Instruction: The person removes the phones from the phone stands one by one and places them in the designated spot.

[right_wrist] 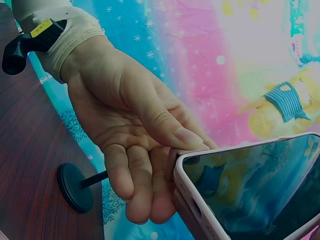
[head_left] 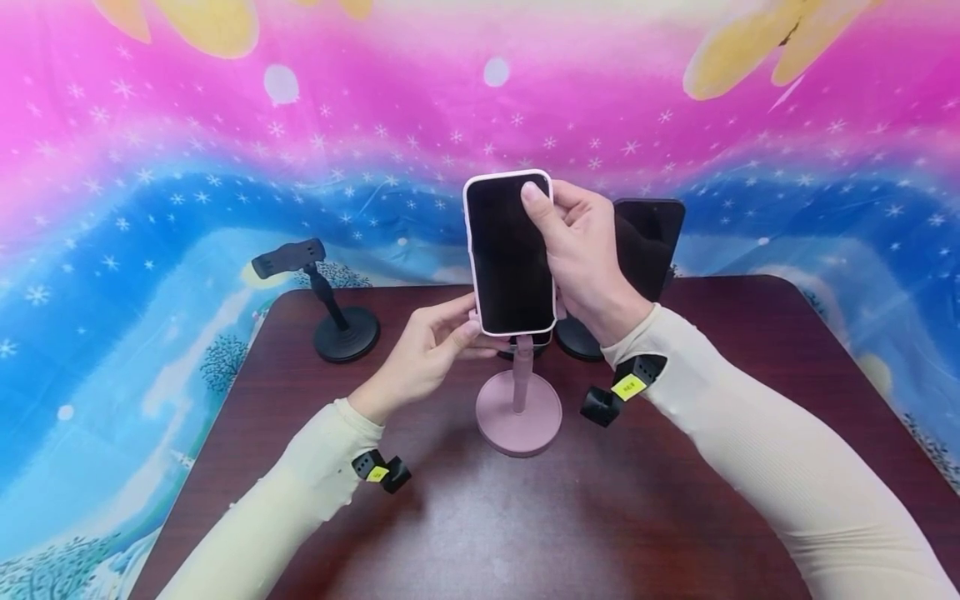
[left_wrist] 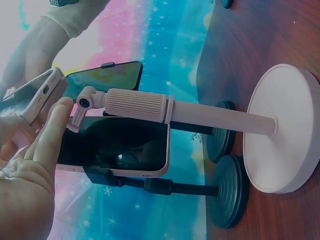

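A smartphone [head_left: 510, 258] in a pale pink case is held upright, screen toward me, at the top of a pink phone stand [head_left: 519, 417]. My right hand [head_left: 588, 250] grips its upper right side, thumb on the screen and fingers behind. At the lower left corner, my left hand [head_left: 416, 354] pinches the stand's holder between thumb and fingers, which the right wrist view shows at the phone's corner [right_wrist: 195, 200]. The left wrist view shows the stand's ribbed collar [left_wrist: 136, 105] and tilting joint below the phone. The holder's back is mostly hidden by hands and phone.
An unloaded black phone stand [head_left: 345, 333] stands at the back left of the dark wooden table [head_left: 420, 533]. Behind my right hand, a dark phone [head_left: 660, 229] sits on another black stand. One more mounted phone [left_wrist: 125, 145] is directly behind the pink stand. A printed cloth backdrop surrounds the table.
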Available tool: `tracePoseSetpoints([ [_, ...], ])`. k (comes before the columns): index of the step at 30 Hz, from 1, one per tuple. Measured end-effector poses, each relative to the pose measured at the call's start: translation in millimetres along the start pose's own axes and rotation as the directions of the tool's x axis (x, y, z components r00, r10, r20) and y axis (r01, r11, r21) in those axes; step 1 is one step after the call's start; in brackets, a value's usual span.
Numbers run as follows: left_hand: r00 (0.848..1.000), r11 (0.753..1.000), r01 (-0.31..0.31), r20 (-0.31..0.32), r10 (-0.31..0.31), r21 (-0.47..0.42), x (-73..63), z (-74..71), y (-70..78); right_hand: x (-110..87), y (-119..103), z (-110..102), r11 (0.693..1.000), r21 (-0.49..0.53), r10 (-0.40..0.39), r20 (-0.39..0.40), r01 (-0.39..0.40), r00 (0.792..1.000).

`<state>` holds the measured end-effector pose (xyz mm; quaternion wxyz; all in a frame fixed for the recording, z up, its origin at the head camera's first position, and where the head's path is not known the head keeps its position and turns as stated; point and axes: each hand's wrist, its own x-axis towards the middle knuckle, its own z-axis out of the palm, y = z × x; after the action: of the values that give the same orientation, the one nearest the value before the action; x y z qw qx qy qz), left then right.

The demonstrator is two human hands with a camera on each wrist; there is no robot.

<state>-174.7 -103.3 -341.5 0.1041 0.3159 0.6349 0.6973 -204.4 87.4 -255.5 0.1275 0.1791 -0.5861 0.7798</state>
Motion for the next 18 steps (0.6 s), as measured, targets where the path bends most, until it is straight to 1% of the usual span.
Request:
tracePoseSetpoints([
  [13, 1.0, 1.0, -0.009, -0.017, 0.009, 0.008, -0.4, 0.8, 0.5, 1.4, -1.1, 2.3, 1.0, -0.008, 0.008, -0.036, -0.008, 0.999],
  [16, 1.0, 1.0, -0.009, -0.015, 0.009, 0.01, -0.3, 1.0, 0.2, 1.5, -1.5, 3.2, 1.0, -0.021, 0.012, -0.043, -0.013, 0.999],
  [18, 1.0, 1.0, -0.01, -0.014, 0.011, 0.012, -0.2, 0.9, -0.3, 1.6, -1.5, 3.2, 1.0, -0.012, 0.013, -0.047, -0.014, 0.999],
])
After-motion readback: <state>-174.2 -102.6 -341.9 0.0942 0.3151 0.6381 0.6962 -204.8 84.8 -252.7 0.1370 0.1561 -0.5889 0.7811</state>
